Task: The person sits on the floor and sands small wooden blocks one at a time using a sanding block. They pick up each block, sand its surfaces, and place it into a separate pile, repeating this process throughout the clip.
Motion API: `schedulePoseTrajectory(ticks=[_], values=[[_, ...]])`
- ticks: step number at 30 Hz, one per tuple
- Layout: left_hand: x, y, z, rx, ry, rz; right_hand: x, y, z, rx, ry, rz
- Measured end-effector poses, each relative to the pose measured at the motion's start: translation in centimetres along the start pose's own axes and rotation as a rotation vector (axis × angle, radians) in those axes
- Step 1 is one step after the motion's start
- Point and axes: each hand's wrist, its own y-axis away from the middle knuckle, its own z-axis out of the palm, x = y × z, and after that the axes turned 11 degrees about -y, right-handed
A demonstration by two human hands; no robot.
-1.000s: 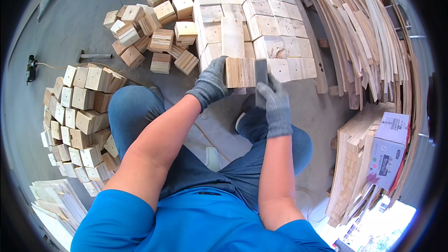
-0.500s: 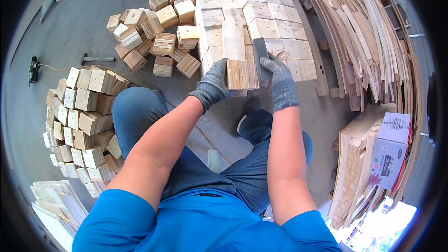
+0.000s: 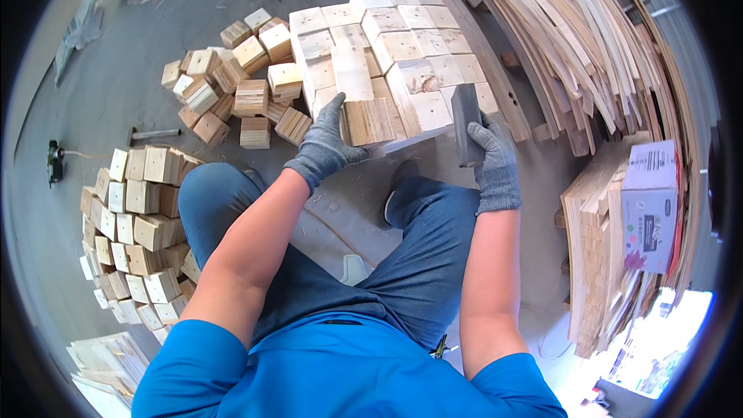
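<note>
My left hand (image 3: 326, 142), in a grey glove, grips a wooden block (image 3: 357, 102) at the near edge of a packed stack of wooden blocks (image 3: 402, 46) in front of me. My right hand (image 3: 492, 156), also gloved, holds a dark grey block-shaped tool (image 3: 467, 122) upright against the stack's near right corner. My knees in blue trousers are spread below the stack.
A loose heap of wooden blocks (image 3: 236, 89) lies to the left of the stack. A tidier pile of blocks (image 3: 135, 224) sits at my left. Long thin wooden slats (image 3: 588, 46) fan out on the right, with a cardboard box (image 3: 650, 205) on stacked boards.
My right hand has moved from the middle of the stack's near edge out to its right corner with the dark tool. My left hand stays on the block.
</note>
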Motion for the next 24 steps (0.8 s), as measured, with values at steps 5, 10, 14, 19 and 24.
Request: schedulePoseTrajectory(ticks=[5,10,14,19,24], values=[[2.3,-0.1,-2.0,0.014,-0.157,0.035,0.5,0.5,-2.4,0.131,-0.116,0.029],[5.0,-0.8,-3.1,-0.118,-0.274,0.027,0.2,0.0,-1.8,0.115,0.091,-0.024],[6.0,-1.7,-3.3,-0.204,-0.353,0.05,-0.9,0.9,0.3,0.09,0.122,0.028],[8.4,-2.8,-3.8,-0.304,-0.393,-0.068,-1.5,1.2,1.0,0.115,0.052,0.07],[7.0,-3.3,-3.2,-0.07,-0.335,0.143,-0.1,0.3,0.5,0.07,0.005,0.005]])
